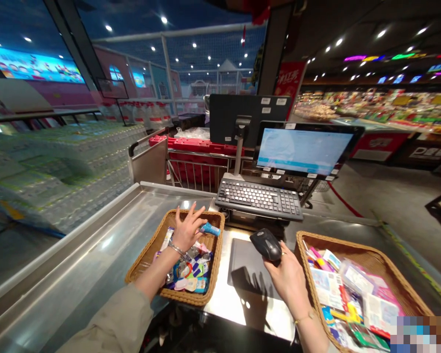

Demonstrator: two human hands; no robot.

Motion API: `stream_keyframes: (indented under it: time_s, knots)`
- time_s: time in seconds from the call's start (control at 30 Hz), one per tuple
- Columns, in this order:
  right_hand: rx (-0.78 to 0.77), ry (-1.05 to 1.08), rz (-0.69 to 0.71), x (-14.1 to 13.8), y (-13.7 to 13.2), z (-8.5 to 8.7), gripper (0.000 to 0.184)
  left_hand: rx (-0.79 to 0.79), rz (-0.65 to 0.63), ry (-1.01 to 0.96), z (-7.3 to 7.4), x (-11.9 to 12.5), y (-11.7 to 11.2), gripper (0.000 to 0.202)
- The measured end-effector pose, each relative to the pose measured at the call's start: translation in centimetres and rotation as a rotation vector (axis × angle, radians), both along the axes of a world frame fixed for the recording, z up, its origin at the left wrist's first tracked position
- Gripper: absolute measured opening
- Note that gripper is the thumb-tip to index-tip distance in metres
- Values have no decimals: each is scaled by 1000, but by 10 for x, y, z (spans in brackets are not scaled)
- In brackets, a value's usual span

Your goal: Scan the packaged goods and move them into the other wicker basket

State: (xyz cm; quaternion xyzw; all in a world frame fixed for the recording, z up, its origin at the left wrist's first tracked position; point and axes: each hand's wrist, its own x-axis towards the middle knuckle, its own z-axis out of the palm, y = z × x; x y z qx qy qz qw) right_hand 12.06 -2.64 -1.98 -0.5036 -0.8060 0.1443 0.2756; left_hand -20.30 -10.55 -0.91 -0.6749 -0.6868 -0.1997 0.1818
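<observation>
My right hand (289,277) is wrapped round a black barcode scanner (266,244), held above the metal counter between two wicker baskets. Over the left wicker basket (213,289), my left hand (188,230) pinches a small blue packet (210,229) between thumb and forefinger while its other fingers spread upward. The packet reaches toward the basket's right rim; its label is too small to read. Below that hand lie several small colourful packages (193,269). The right wicker basket (385,260) holds flat packs and plastic-wrapped goods (347,289), beside my right wrist.
A black keyboard (259,198) sits beyond the baskets, with a lit monitor (305,149) and the back of another screen (242,120) behind it. The metal counter (99,245) has a raised left edge. Stacked bottle packs (59,166) stand at left, a cart (198,169) behind.
</observation>
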Motion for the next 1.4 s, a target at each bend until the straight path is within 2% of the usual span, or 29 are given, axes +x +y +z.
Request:
stream_keyframes:
  time_s: [0.33, 0.77, 1.03, 1.4]
  knots:
    - [135, -36, 57, -3, -10, 19, 37, 142, -54, 77, 9, 20, 21, 32]
    - [145, 1, 104, -7, -26, 35, 42, 287, -120, 68, 8, 39, 41, 26]
    - [144, -2, 108, -5, -28, 40, 44, 312, -136, 87, 9, 49, 48, 23]
    - [136, 22, 107, 0, -29, 39, 43, 344, -142, 111, 14, 60, 54, 22]
